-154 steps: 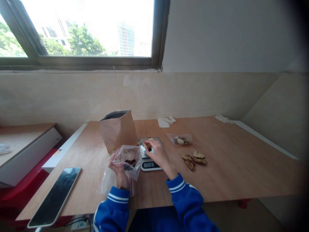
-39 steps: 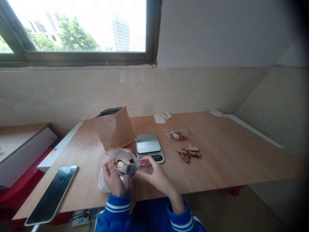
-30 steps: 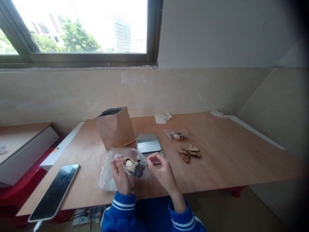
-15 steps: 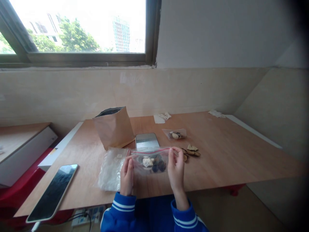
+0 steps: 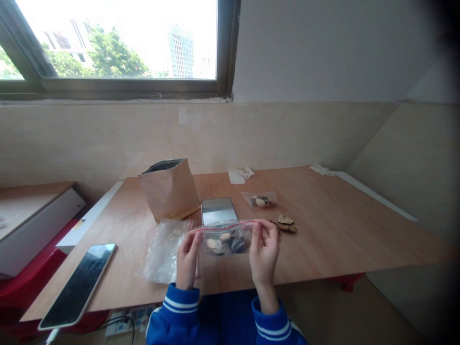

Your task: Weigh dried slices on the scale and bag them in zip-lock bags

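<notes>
Between my hands, a clear zip bag (image 5: 230,242) with a red seal line hangs stretched above the table's near side. Several pale and dark dried pieces lie inside it. My left hand (image 5: 187,254) is closed on the bag's top left corner, thumb against fingers. My right hand (image 5: 265,249) pinches the top right corner. Just left of the held bag lies a stack of empty clear zip bags (image 5: 161,254). Behind it rests a flat grey-topped device (image 5: 218,211). Loose dried slices (image 5: 286,223) lie beyond my right hand, partly hidden by it.
An open brown paper pouch (image 5: 170,191) stands at the back left. A filled zip bag (image 5: 261,199) lies behind the slices. A phone with a cable (image 5: 81,285) rests by the left edge. Crumpled tissue (image 5: 245,173) sits near the wall.
The dried pieces have shifted inside the zip bag, with pale ones now spread to the left and middle. My hands have moved slightly apart, both still gripping the corners.
</notes>
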A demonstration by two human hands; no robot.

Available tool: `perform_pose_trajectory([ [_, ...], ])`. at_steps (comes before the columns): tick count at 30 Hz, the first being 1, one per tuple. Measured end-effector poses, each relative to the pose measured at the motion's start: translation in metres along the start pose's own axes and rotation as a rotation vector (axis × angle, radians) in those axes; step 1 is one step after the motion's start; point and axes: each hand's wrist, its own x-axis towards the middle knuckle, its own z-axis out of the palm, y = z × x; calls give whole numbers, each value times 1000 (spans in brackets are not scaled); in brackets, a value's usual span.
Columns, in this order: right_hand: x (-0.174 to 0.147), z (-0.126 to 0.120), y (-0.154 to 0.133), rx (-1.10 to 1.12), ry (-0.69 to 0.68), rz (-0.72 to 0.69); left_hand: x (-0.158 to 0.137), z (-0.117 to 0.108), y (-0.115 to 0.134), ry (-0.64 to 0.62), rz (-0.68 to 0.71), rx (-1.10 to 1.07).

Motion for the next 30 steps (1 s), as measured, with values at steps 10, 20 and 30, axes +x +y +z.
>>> perform_pose_trajectory([
  [10,-9,12,16,-38,129,11,-2,16,1,167,26,-8],
  [20,2,-2,51,70,-183,231,13,5,-25,105,-30,-127],
  [30,5,-10,61,78,-393,340,13,-7,-47,44,-61,-138],
])
